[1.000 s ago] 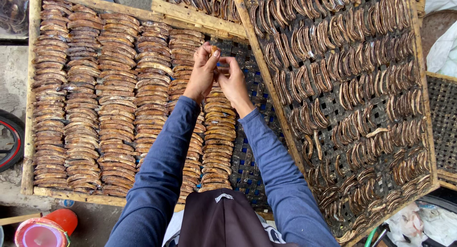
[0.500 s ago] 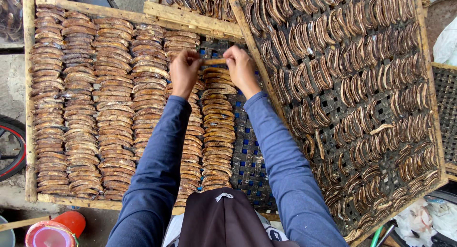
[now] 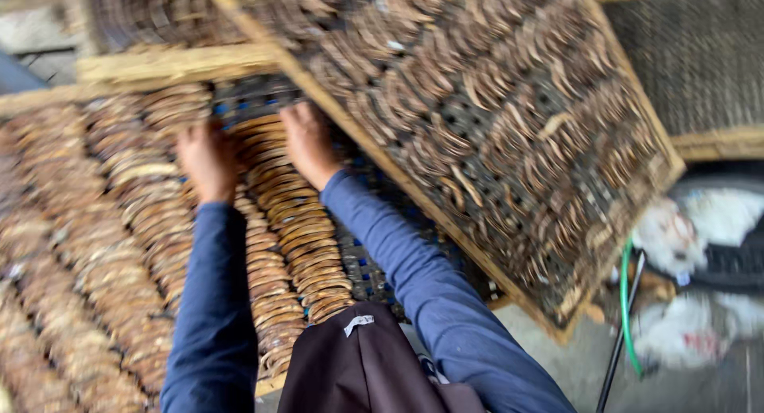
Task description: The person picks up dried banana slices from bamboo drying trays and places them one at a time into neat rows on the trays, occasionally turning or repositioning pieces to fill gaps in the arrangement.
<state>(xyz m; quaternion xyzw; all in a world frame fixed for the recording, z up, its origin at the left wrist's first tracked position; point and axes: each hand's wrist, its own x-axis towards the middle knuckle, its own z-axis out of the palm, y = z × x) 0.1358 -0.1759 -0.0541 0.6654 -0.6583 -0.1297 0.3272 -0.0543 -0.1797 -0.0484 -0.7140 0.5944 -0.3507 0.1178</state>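
At the far left, your wooden-framed mesh tray (image 3: 159, 63) is packed with rows of curved brown dried slices (image 3: 87, 246), overlapping like shingles. Your left hand (image 3: 205, 160) lies palm down on the upper end of one row, its fingers pressed flat on the slices; the picture is too blurred to tell whether they pinch one. Just beside it, your right hand (image 3: 306, 142) rests at the top of the last, lighter row of slices (image 3: 298, 230), fingers curled onto the uppermost pieces, and again you cannot tell if they grip any. Right of that row the dark mesh (image 3: 374, 254) shows bare. Further right, a second tray (image 3: 509, 134) of darker slices overlaps the first at a tilt. A green hose (image 3: 626, 309) hangs at its lower corner.
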